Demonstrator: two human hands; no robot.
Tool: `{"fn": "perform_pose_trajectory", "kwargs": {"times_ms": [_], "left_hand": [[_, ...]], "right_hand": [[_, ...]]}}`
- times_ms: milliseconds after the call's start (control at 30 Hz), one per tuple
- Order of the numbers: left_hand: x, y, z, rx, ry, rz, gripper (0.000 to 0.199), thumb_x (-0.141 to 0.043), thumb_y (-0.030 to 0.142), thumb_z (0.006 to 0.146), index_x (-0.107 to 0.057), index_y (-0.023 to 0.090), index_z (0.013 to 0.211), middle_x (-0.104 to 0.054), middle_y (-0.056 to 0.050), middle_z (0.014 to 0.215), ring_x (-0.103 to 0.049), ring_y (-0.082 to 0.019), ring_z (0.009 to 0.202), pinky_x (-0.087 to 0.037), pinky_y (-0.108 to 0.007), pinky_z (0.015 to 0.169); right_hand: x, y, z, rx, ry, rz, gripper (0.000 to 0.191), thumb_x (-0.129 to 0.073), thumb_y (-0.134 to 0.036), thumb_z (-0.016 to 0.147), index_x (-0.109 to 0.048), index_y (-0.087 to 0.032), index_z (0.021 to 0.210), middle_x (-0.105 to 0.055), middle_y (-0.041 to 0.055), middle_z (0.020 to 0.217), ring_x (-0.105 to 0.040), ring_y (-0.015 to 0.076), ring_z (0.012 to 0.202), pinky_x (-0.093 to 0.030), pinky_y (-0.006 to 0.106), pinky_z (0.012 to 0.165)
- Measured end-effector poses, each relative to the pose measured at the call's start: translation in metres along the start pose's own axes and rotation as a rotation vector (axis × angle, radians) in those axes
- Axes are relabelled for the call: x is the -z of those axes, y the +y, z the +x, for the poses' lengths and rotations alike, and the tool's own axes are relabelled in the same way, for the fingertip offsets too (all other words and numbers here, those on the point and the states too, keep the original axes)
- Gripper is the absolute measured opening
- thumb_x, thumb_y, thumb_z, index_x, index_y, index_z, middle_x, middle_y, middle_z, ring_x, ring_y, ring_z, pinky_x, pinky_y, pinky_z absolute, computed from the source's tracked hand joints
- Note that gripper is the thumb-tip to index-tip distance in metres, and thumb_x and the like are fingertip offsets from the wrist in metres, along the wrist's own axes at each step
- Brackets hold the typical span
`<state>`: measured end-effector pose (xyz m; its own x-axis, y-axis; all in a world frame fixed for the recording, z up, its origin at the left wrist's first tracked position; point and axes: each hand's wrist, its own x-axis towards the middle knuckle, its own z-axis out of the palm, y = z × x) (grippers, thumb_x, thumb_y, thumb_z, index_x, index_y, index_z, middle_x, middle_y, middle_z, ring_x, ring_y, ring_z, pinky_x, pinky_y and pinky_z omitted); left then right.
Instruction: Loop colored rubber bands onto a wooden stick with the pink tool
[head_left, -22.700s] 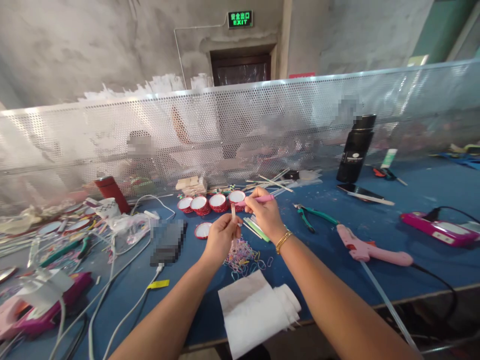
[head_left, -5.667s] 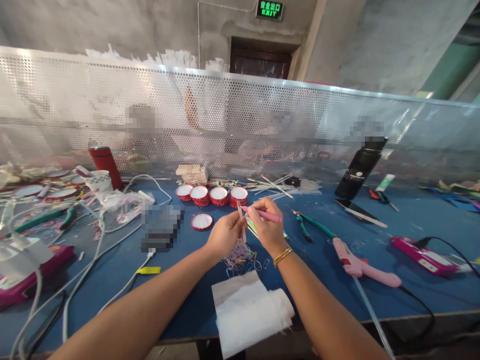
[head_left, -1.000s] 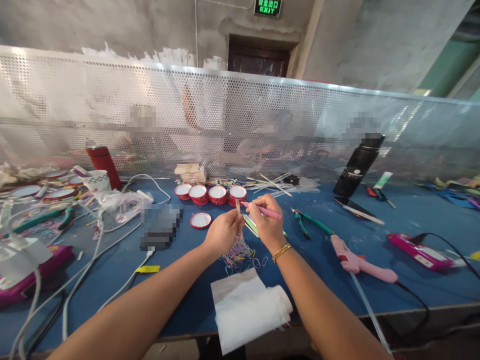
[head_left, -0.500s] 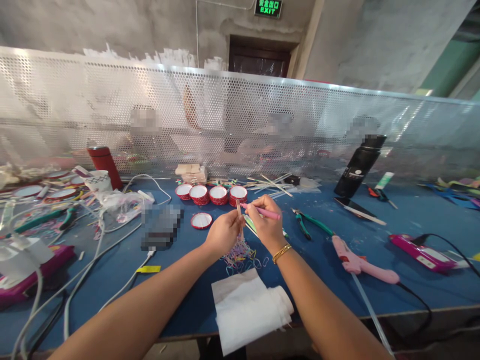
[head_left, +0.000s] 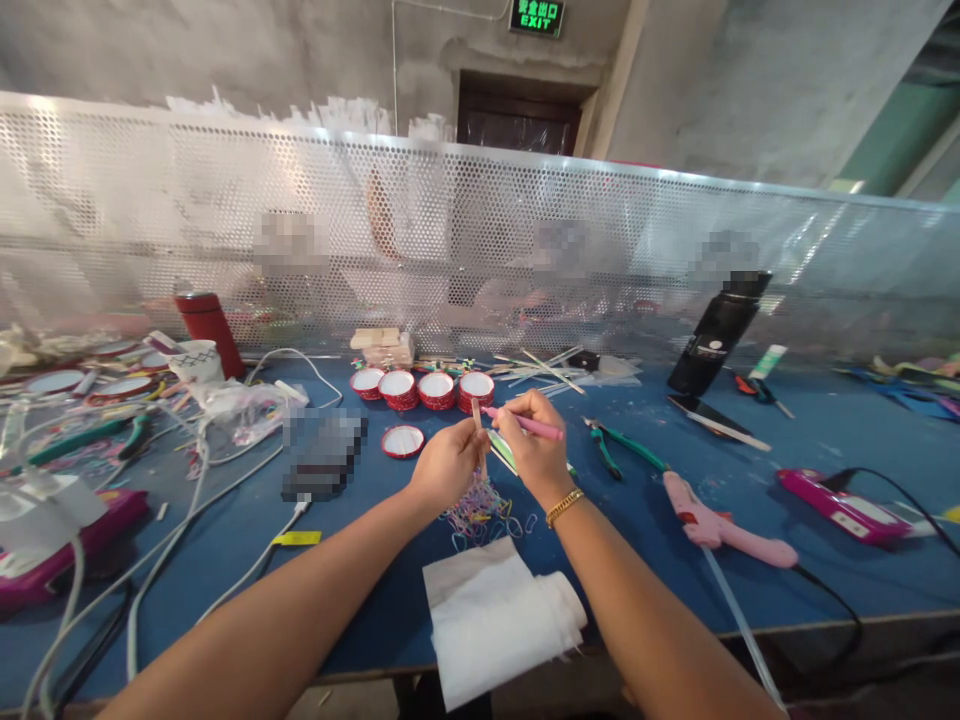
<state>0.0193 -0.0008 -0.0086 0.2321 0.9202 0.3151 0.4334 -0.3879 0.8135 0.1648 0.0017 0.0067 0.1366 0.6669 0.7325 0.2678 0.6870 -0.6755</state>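
A thin wooden stick (head_left: pixel 478 418) is pinched upright in my left hand (head_left: pixel 448 463). My right hand (head_left: pixel 534 447) is closed around a pink pen (head_left: pixel 536 426), whose tip is at the stick's upper part. Under and below the hands lies a pile of small coloured rubber bands (head_left: pixel 480 515). Just behind the hands stand several stacks of round red-rimmed pieces with white tops (head_left: pixel 437 388). One single round piece (head_left: pixel 403 441) lies flat left of my left hand. A green-and-white strip (head_left: pixel 502 450) is partly hidden by my right hand.
White cloth (head_left: pixel 499 625) lies at the front edge. Right are green-handled pliers (head_left: pixel 634 443), a pink glue gun (head_left: pixel 724 528) and a black bottle (head_left: pixel 716 340). Left are a phone (head_left: pixel 326 453), white cables, a paper cup (head_left: pixel 197 362) and a red bottle (head_left: pixel 210 332). A perforated screen (head_left: pixel 450 240) stands behind.
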Motion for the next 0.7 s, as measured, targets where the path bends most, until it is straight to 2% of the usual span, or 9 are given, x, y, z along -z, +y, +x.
{"fn": "perform_pose_trajectory", "kwargs": {"times_ms": [700], "left_hand": [[-0.0004, -0.0031, 0.0014, -0.012, 0.007, 0.011, 0.036, -0.039, 0.046, 0.096, -0.050, 0.020, 0.074, -0.052, 0.002, 0.060, -0.046, -0.013, 0.055, -0.031, -0.026, 0.053]], "right_hand": [[-0.0010, 0.0008, 0.0000, -0.004, -0.012, 0.041, 0.014, -0.062, -0.026, 0.085, -0.057, -0.022, 0.072, -0.064, -0.0005, 0.068, -0.062, 0.0173, 0.068, -0.049, 0.031, 0.067]]}}
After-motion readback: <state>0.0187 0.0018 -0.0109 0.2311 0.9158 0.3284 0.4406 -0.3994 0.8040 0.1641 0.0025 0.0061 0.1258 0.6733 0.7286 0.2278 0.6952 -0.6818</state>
